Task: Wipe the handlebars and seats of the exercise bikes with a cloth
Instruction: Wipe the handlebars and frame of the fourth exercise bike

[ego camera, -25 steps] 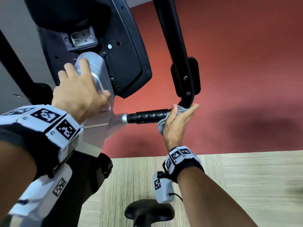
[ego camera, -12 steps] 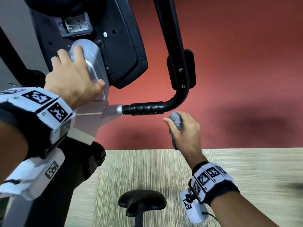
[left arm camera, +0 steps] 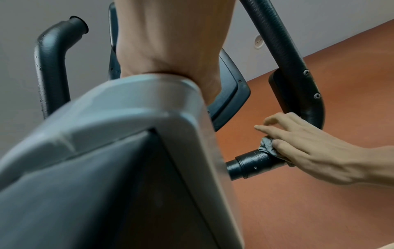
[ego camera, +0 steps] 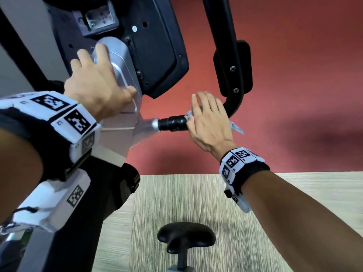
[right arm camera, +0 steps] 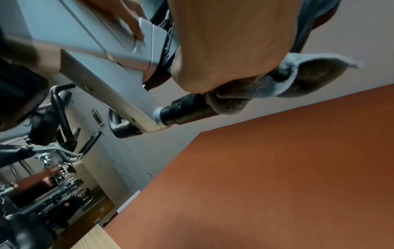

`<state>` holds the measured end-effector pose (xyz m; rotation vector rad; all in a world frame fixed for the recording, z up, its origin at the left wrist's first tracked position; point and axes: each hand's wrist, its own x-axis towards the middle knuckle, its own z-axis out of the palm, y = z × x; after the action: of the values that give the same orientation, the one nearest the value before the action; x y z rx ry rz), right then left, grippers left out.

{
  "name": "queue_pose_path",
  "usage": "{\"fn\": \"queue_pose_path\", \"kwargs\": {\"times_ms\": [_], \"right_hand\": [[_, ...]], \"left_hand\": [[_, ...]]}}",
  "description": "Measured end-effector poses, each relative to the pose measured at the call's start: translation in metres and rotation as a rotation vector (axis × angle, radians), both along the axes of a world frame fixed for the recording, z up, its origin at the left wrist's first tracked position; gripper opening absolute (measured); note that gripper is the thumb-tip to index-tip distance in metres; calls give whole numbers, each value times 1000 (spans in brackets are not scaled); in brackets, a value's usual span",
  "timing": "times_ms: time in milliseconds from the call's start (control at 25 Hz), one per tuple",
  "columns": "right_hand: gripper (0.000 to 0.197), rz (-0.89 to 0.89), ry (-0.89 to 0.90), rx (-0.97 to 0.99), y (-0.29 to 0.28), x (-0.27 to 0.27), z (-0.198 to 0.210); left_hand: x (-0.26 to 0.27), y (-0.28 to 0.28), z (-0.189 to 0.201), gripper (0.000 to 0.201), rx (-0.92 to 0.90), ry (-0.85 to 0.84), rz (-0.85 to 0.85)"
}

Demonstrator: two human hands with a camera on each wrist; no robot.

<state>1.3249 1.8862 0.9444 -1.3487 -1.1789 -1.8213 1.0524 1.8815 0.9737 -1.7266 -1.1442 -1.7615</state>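
My right hand (ego camera: pixel 209 122), fingers straight and lying flat, presses a crumpled grey terry cloth (right arm camera: pixel 251 94) onto the black tubular handlebar (ego camera: pixel 173 123) just short of its upward bend, at 3 o'clock from the silver metal bike column (ego camera: pixel 121 122). My left hand (ego camera: pixel 96 85) rests palm-down on that column's top, fingers extended, grasping nothing. No legible writing; a black padded saddle (ego camera: pixel 185 237) stands at 6 o'clock.

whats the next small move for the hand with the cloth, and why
Probably slide the right hand and grey cloth along the handlebar toward the silver post; water droplets still show on that bare stretch, and the left hand braces the post.
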Motion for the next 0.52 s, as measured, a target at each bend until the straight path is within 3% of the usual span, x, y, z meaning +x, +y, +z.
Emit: {"fn": "queue_pose_path", "kwargs": {"times_ms": [160,240,400,520], "right_hand": [[36,280,-55,-104,-14,12,-2],[31,200,-66,-53,-8,15,-3],[57,-100,-34,-57,13,-6,0],[45,-43,-134,-114,9,1,4]], "left_hand": [[1,-2,0,84,-11,3,5],[1,-2,1,84,-8,-5,4],[0,-2,1,85,-10,-11,5],[2,-2,0,84,-14,-16,-5]]}}
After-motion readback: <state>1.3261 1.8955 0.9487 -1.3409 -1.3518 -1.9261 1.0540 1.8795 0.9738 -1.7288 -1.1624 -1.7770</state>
